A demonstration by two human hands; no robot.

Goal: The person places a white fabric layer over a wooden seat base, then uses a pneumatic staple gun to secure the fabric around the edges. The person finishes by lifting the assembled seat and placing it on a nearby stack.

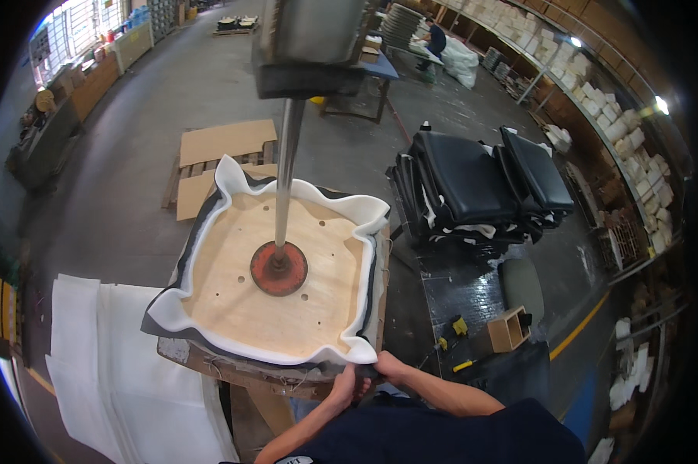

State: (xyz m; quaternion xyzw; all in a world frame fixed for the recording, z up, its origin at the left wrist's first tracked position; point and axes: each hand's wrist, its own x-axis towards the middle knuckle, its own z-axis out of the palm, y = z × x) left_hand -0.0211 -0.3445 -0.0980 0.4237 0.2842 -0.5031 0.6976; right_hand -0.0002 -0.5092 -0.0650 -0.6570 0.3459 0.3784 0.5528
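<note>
A square plywood seat board (287,329) with several holes lies inside upturned white foam (198,267). Dark cover material (180,267) shows around the foam's outside. On the board rests a round red press plate (265,271), at the lower end of a metal rod (286,155). At the near right corner, my left hand (344,387) and my right hand (393,368) are close together, fingers closed on the black cover's edge. The foam tip at that corner stands just beyond my hands. My fingertips are partly hidden.
A press head (312,62) hangs over the board, which sits on a worn stand (210,362). White sheets (144,379) lie at left, cardboard (225,143) on a pallet behind. Black upholstered seats (465,174) are stacked at right, near a wooden box (508,330). A person (435,40) sits far back.
</note>
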